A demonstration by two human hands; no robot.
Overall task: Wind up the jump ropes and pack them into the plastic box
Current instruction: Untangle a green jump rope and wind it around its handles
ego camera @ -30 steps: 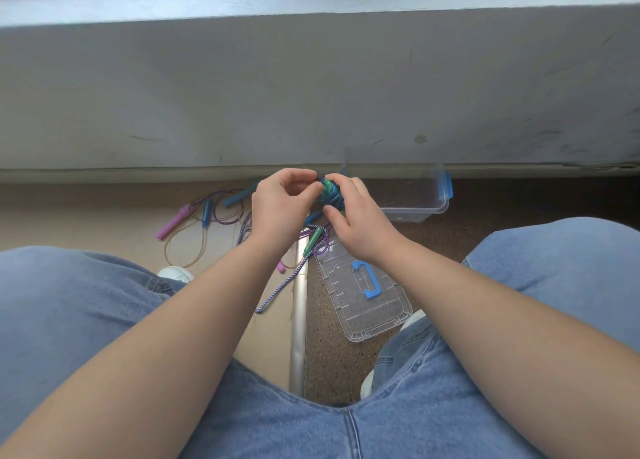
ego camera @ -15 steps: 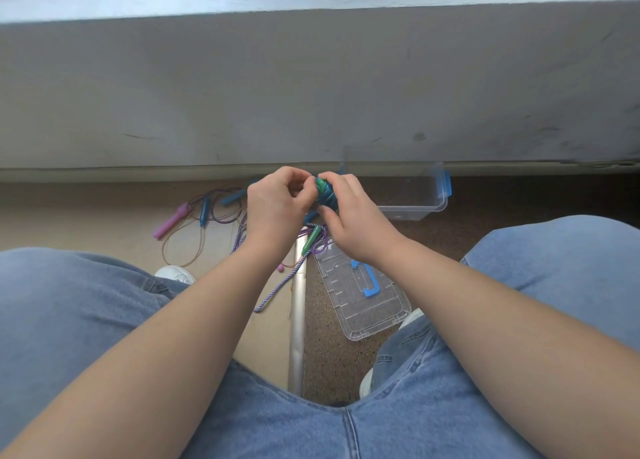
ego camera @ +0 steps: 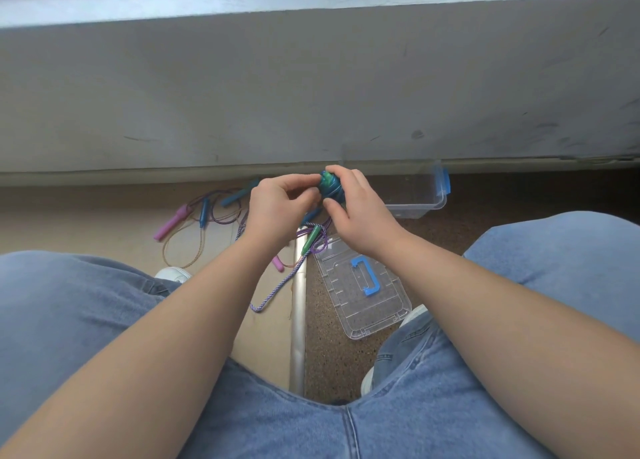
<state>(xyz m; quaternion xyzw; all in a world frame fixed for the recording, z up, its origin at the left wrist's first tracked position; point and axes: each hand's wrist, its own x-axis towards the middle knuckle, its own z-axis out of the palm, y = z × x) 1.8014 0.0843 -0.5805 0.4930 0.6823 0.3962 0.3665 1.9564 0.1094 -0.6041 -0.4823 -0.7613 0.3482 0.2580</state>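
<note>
— The rope?
— My right hand [ego camera: 356,216] grips the wound blue-green jump rope [ego camera: 330,188]; my left hand [ego camera: 277,209] pinches its side.
— The plastic box [ego camera: 417,209]?
— Open, just behind; its lid [ego camera: 381,308] lies nearby.

Indoor floor [ego camera: 104,216] beside scuffed grey wall [ego camera: 311,87]

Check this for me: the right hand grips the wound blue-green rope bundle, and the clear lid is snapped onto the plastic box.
Wrong on one point: in the head view the clear lid lies flat on the floor, off the open plastic box. The right hand does grip the wound blue-green rope bundle.
</note>
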